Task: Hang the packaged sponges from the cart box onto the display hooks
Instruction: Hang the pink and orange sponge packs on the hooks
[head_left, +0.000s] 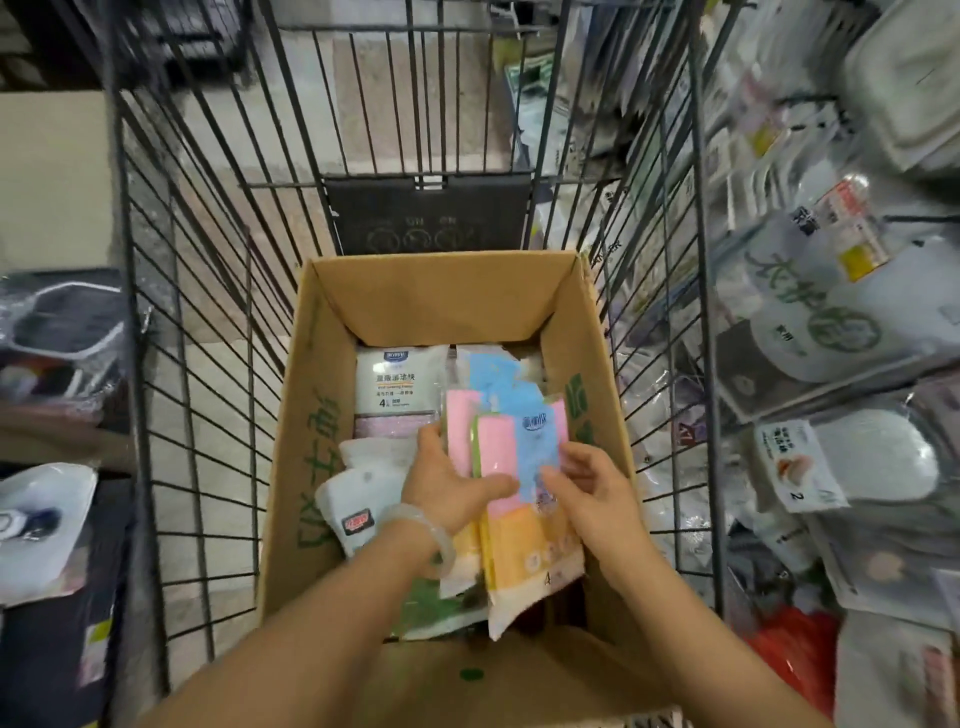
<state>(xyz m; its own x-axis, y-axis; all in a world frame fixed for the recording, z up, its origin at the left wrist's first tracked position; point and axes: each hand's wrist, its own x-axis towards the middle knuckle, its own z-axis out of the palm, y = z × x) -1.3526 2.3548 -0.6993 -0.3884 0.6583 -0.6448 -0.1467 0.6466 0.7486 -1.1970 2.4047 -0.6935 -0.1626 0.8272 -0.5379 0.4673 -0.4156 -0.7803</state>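
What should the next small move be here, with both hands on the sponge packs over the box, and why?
Probably lift the pink and yellow sponge packs clear of the cardboard box and swing them right toward the display rack. The left hand and right hand both grip the bundle, which sits above the other goods in the box, and no pack is on a hook yet.

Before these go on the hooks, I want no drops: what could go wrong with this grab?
1. Both hands, left and right, hold several sponge packs fanned loosely; one could slide back into the cardboard box.
2. The glossy wrappers overlap unevenly, so the stack may shift when lifted past the cart wires.
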